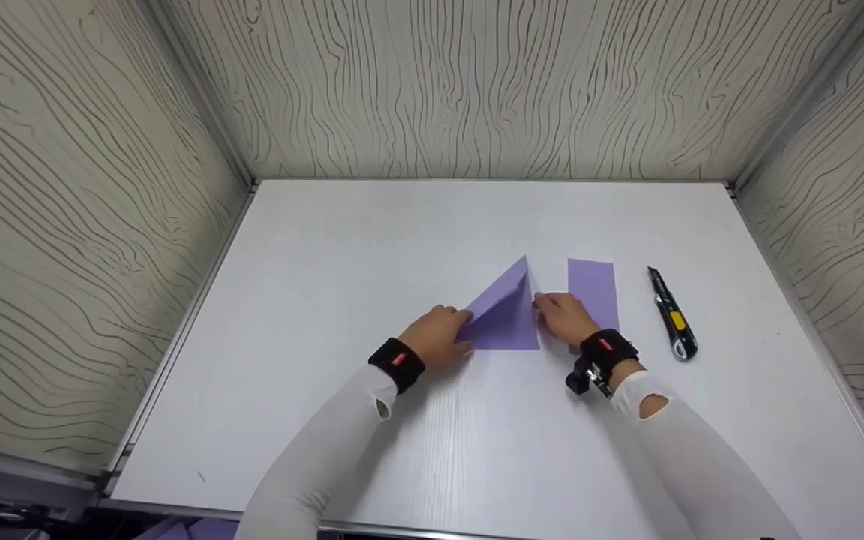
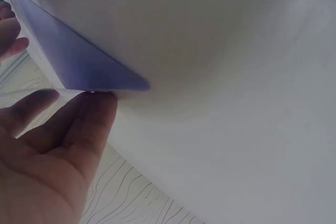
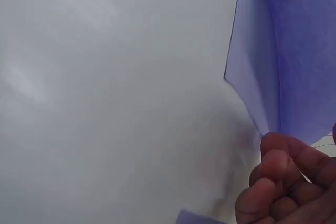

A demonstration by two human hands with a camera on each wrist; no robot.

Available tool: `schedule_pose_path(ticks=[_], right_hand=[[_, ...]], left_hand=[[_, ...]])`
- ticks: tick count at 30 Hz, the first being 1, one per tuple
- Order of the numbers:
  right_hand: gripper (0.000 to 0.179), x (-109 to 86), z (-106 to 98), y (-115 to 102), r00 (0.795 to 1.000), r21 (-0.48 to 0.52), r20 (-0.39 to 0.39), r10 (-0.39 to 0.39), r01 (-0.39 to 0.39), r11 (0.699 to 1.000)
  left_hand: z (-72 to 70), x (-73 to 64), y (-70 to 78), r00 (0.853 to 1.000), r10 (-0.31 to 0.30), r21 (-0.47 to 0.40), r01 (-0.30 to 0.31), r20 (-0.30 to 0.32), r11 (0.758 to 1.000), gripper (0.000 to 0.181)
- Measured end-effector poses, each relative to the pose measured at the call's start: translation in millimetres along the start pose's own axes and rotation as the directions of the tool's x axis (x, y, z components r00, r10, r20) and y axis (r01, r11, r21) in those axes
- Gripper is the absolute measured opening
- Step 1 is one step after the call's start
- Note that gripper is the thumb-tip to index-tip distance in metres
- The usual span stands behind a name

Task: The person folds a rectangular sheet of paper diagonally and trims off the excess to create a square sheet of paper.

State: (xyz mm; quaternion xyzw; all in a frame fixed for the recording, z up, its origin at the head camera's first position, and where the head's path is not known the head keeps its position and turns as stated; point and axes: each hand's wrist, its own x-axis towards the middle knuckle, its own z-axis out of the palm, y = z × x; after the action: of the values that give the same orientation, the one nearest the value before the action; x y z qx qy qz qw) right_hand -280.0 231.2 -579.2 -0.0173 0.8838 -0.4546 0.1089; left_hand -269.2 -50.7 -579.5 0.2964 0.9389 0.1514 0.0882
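Observation:
A square sheet of purple paper (image 1: 503,321) stands folded over diagonally on the white table, its flap raised and its peak pointing to the back. At its left corner, my left hand (image 1: 438,335) touches it with extended fingers, the thumb apart near the front edge. In the left wrist view the fingertips (image 2: 100,103) meet the paper's edge. My right hand (image 1: 563,315) pinches the sheet's right side with curled fingers; the right wrist view shows the paper (image 3: 304,61) lifted above those fingertips (image 3: 275,142).
A purple paper strip (image 1: 595,289) lies right of the sheet, partly under the right hand. Farther right is a black and yellow utility knife (image 1: 672,315). Wood-patterned panels (image 1: 432,90) enclose the table (image 1: 312,247) at the back and sides. More purple paper (image 1: 211,529) shows below the front edge.

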Motion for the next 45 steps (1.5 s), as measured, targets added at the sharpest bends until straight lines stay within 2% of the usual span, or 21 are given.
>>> schedule_pose_path(ticks=[4,8,11,14,15,17,20,22,24,26,28,32,33,36,38,39,40,41,42,43,45], right_hand=[[0.067,-2.7,4,-9,0.992,0.187,0.079,0.096,-0.11,0.976],[0.074,-2.4,6,-16,0.982,0.252,0.082,0.17,-0.186,0.95],[0.059,-0.3,6,-18,0.974,0.313,0.096,0.204,-0.224,0.923],[0.04,2.4,4,-17,0.972,0.401,0.139,0.192,-0.232,0.886],[0.033,3.6,3,-17,0.971,0.431,0.151,0.184,-0.232,0.872],[0.031,4.7,1,-16,0.97,0.489,0.173,0.171,-0.236,0.84],[0.04,4.5,-3,-16,0.965,0.548,0.205,0.165,-0.253,0.797],[0.047,3.4,-8,-17,0.962,0.559,0.218,0.167,-0.263,0.786],[0.051,2.3,-12,-18,0.961,0.554,0.222,0.167,-0.265,0.789],[0.052,1.0,-16,-21,0.962,0.55,0.216,0.167,-0.261,0.793],[0.052,-0.4,-18,-23,0.965,0.552,0.213,0.15,-0.246,0.797],[0.047,-4.7,-21,-30,0.971,0.597,0.215,0.1,-0.212,0.773],[0.043,-5.8,-21,-31,0.972,0.615,0.219,0.083,-0.204,0.762],[0.029,-9.1,-22,-36,0.972,0.666,0.234,0.025,-0.179,0.724],[0.024,-11.0,-22,-38,0.97,0.691,0.241,-0.014,-0.162,0.705],[0.023,-11.8,-23,-38,0.968,0.7,0.247,-0.033,-0.155,0.697],[0.024,-12.5,-23,-38,0.967,0.707,0.249,-0.048,-0.148,0.692],[0.025,-13.2,-24,-37,0.966,0.711,0.25,-0.06,-0.141,0.689],[0.026,-13.7,-24,-36,0.967,0.714,0.248,-0.065,-0.137,0.687],[0.027,-14.0,-25,-34,0.966,0.716,0.248,-0.07,-0.135,0.685],[0.028,-14.7,-27,-29,0.967,0.718,0.245,-0.068,-0.134,0.683]], left_hand=[[2.3,0.2,3.4,1.0,0.019,0.03,-0.018,-0.014,0.999,0.042],[5.2,1.7,7.4,0.999,0.033,0.064,-0.032,-0.019,0.997,0.035],[6.0,2.6,9.3,0.999,0.038,0.072,-0.036,-0.026,0.997,0.034],[4.5,2.4,9.7,0.999,0.023,0.055,-0.022,-0.028,0.998,0.035],[3.6,2.1,9.4,1.0,0.012,0.04,-0.011,-0.022,0.999,0.036],[1.9,1.6,8.3,1.0,-0.008,0.008,0.009,-0.01,1.0,0.042],[-0.4,2.0,5.0,0.999,-0.043,-0.072,0.042,-0.003,0.997,0.054],[-1.3,3.1,2.0,0.997,-0.076,-0.151,0.073,-0.014,0.986,0.063],[-2.0,5.0,-1.0,0.993,-0.113,-0.255,0.1,-0.037,0.962,0.063],[-2.7,6.8,-3.7,0.985,-0.163,-0.373,0.132,-0.055,0.919,0.06],[-4.2,8.1,-5.6,0.977,-0.206,-0.485,0.157,-0.048,0.86,0.057],[-7.8,8.8,-5.1,0.963,-0.266,-0.692,0.228,0.054,0.685,0.062],[-8.6,8.9,-4.1,0.96,-0.265,-0.734,0.244,0.09,0.634,0.065],[-9.7,10.8,0.6,0.955,-0.227,-0.859,0.273,0.189,0.433,0.072],[-10.9,12.7,4.4,0.955,-0.166,-0.917,0.286,0.247,0.278,0.073],[-11.5,13.8,6.1,0.954,-0.144,-0.932,0.29,0.263,0.215,0.072],[-12.4,15.0,7.7,0.953,-0.127,-0.942,0.293,0.275,0.165,0.07],[-13.3,16.0,8.7,0.954,-0.12,-0.946,0.291,0.275,0.143,0.068],[-14.2,17.2,9.4,0.955,-0.13,-0.948,0.285,0.268,0.144,0.065],[-15.0,18.2,9.5,0.956,-0.145,-0.95,0.274,0.254,0.15,0.062],[-17.1,19.4,8.7,0.959,-0.203,-0.952,0.235,0.196,0.193,0.06]])
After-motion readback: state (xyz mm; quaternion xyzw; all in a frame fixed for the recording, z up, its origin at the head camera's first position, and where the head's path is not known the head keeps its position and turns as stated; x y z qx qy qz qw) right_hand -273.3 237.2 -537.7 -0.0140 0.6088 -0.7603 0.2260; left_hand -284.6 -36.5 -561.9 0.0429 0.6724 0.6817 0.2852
